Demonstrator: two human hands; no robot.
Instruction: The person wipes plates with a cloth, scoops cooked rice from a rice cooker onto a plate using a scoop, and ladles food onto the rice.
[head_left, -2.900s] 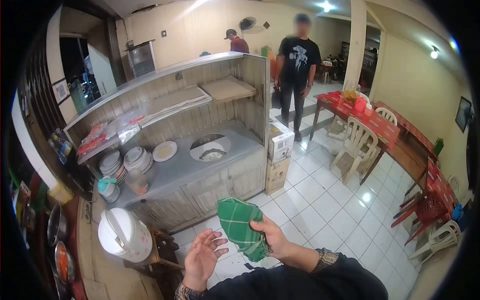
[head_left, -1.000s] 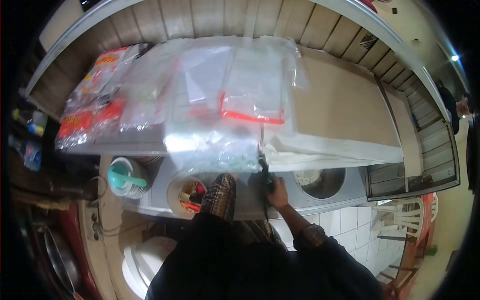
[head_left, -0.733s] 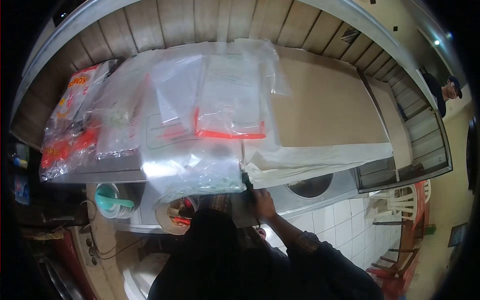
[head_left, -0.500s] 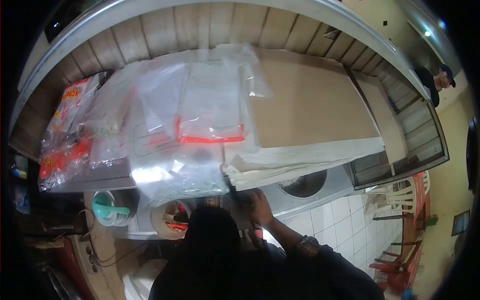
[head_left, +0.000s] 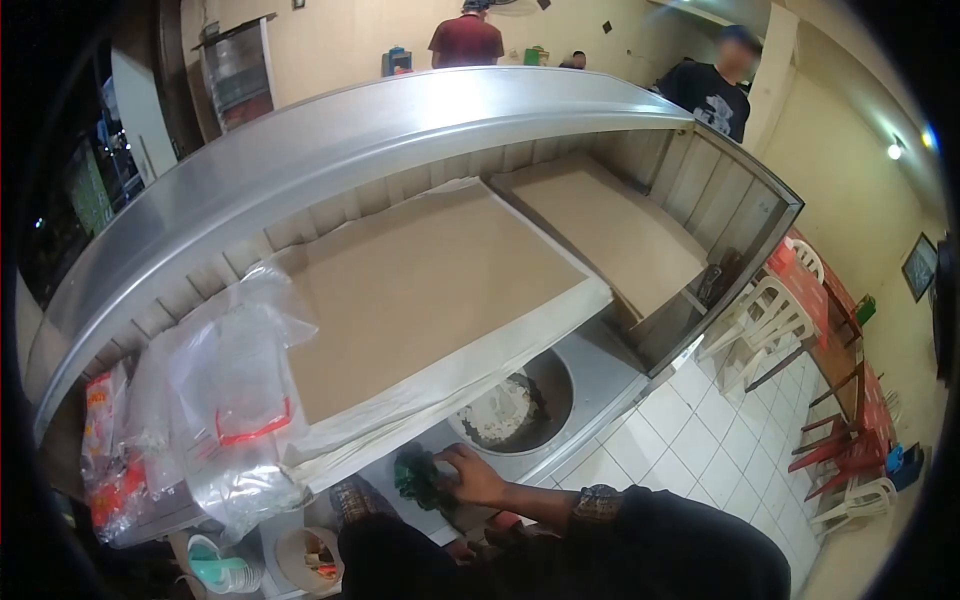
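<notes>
My right hand is closed on a dark green crumpled bundle, over the metal counter; leaves or plastic, I cannot tell. Just beyond that hand, a round metal pot set into the counter holds pale, rice-like food. My left arm reaches forward with its patterned cuff at the shelf's front edge, and the left hand itself is hidden under the overhanging sheets. Above both arms lies a stack of brown wrapping paper.
Clear plastic bags lie left on the shelf. Below them stand a tub with a turquoise handled item and a round container. A metal-framed panel borders the right side. Plastic chairs and two people are farther off.
The view has turned right and lifted, showing more of the room and the pot. My right hand, blurred beside a dark shape earlier, now shows the green bundle clearly.
</notes>
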